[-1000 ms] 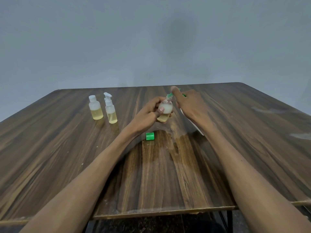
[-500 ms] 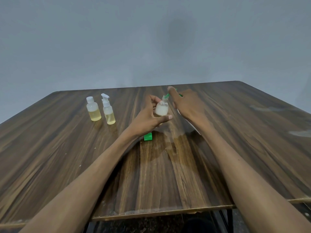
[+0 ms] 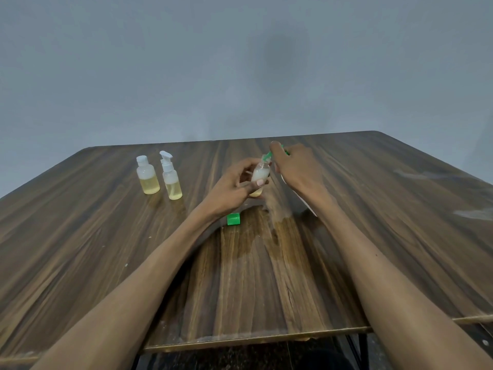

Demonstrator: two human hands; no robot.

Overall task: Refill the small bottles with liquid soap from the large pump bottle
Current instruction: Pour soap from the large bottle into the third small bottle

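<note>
- Filling is the step in hand, judging by the head view: the left hand grips a small bottle off the table, tilted, cloudy above and yellow at the bottom.
- The right hand is curled over the green pump nozzle, whose tip meets the bottle's mouth; the large pump bottle is almost wholly hidden behind that wrist.
- A green cap lies near the left wrist; next, I judge, it must be screwed on.
- Two filled small bottles stand far left.
- A wet patch shows below: steady aim needed.
</note>
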